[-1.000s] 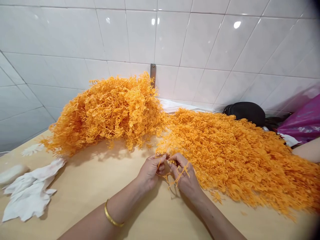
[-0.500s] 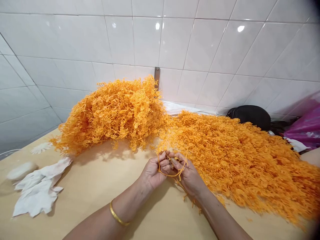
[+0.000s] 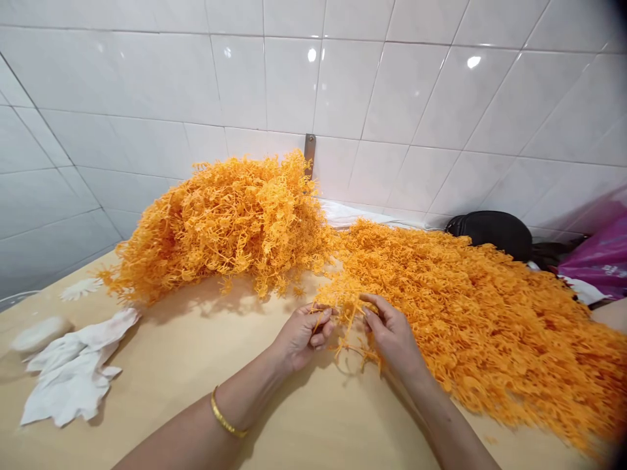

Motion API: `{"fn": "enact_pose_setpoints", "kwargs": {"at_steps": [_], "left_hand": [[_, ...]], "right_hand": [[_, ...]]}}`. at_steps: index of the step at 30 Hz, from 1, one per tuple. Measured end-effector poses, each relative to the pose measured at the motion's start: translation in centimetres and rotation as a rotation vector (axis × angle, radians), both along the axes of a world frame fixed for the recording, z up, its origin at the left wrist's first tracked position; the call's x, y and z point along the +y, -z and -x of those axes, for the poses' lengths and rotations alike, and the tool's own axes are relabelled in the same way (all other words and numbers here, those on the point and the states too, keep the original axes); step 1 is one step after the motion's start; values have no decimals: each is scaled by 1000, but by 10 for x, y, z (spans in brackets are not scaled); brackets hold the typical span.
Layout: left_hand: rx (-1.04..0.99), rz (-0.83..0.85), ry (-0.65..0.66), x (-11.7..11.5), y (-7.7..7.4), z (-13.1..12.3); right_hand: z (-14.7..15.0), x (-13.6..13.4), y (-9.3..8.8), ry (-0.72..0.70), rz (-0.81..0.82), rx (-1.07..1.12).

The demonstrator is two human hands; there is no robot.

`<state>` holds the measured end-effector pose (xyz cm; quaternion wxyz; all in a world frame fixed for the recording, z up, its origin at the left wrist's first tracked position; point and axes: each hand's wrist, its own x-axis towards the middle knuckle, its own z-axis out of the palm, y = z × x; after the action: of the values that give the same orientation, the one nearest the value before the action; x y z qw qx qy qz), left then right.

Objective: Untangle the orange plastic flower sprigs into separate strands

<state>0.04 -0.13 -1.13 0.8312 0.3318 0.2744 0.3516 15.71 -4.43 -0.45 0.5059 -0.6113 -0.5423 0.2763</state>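
Between my hands is an orange plastic sprig with thin branching tips, some strands hanging below it over the table. My left hand is closed, thumb and fingers pinching its stem on the left side. My right hand is at the sprig's right side, thumb and forefinger bent together at a strand. The exact contact of the right fingertips is partly hidden. Just beyond my right hand lies a wide spread of similar orange sprigs. A tall bundle of orange sprigs stands at the back left.
A crumpled white tissue, a pale rounded object and a white petal-shaped piece lie on the left of the table. At the back right are a black case and a purple bag. Behind runs a tiled wall.
My hands have moved apart, the right one shifting to the right. The strand loop around my fingers is gone, and the sprig's branching tips now show between the hands.
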Motion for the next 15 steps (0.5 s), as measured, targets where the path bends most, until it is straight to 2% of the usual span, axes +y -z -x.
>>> {"fn": "enact_pose_setpoints", "kwargs": {"at_steps": [3, 5, 8, 11, 13, 15], "left_hand": [[97, -104, 0, -4, 2, -4], [148, -144, -4, -7, 3, -6], [163, -186, -37, -10, 3, -9], [119, -229, -66, -13, -1, -11], [100, -255, -46, -15, -4, -12], [106, -282, 11, -17, -5, -12]], "right_hand": [[-6, -1, 3, 175, -149, -363], [-4, -3, 2, 207, -245, -430], [3, -5, -1, 175, -232, -314], [9, -4, -2, -11, -70, -98], [12, -2, 1, -104, -32, 27], [15, 0, 4, -118, -37, 125]]}}
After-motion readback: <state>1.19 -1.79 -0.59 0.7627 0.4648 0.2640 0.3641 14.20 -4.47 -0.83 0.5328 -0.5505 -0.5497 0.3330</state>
